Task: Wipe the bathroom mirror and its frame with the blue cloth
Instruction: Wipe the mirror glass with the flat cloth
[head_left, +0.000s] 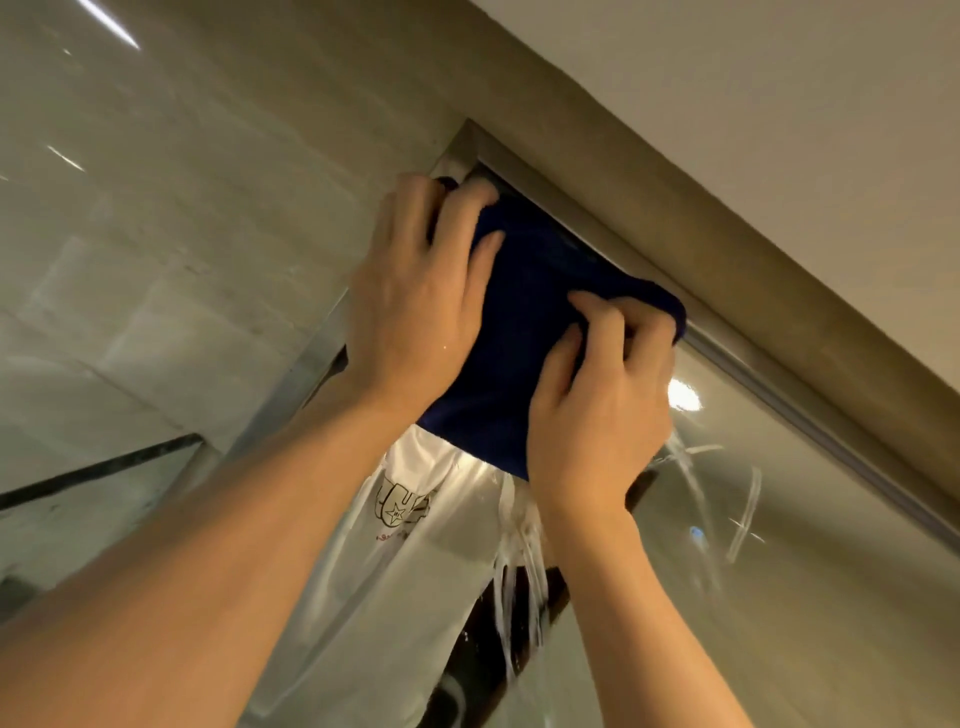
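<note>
A dark blue cloth (524, 332) lies spread against the top left corner of the mirror (810, 545), up against its grey metal frame (613, 228). My left hand (415, 306) presses on the cloth's left side, its fingers reaching to the frame corner. On the cloth's right side my right hand (597, 405) presses with bent fingers that bunch the fabric. The cloth and hands hide the glass beneath them.
Glossy beige wall tiles (156, 208) fill the left. A beige ledge (727, 171) and ceiling run above the frame. Wet streaks (519, 597) run down the glass below the cloth, over the reflection of a white shirt. A lamp's reflection (684, 397) shines beside my right hand.
</note>
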